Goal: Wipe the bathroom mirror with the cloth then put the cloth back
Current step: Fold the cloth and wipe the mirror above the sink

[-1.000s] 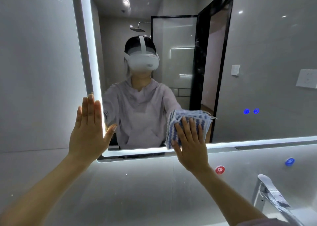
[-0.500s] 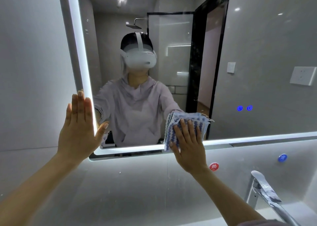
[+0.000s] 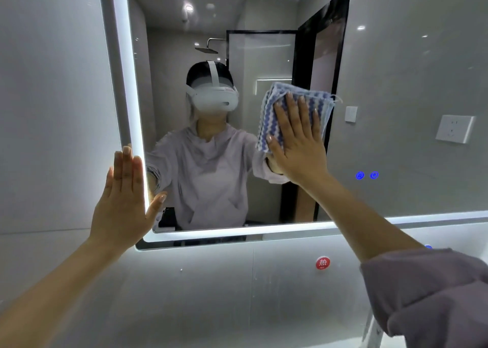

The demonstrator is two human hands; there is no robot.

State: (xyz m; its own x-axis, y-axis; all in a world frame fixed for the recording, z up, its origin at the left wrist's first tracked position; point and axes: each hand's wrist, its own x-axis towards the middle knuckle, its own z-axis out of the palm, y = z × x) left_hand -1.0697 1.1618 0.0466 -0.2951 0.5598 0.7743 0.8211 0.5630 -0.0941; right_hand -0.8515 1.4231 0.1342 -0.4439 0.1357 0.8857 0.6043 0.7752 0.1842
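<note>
A large wall mirror (image 3: 396, 88) with a lit white border fills the upper view. A folded cloth (image 3: 274, 109) with blue and white wavy stripes lies flat against the glass near the mirror's middle. My right hand (image 3: 298, 141) presses it to the glass with straight, spread fingers. My left hand (image 3: 122, 205) rests flat against the mirror's lower left edge, fingers straight and thumb spread onto the lit border.
Grey tiled wall (image 3: 52, 83) surrounds the mirror. Two blue touch buttons (image 3: 367, 175) glow on the glass at the right. A red round sticker (image 3: 322, 263) sits on the wall below the mirror. My lilac sleeve (image 3: 427, 294) fills the lower right corner.
My right hand has slid the cloth upward from the mirror's bottom edge to about its middle. My left hand stays flat at the lower left edge. The tap has left the view.
</note>
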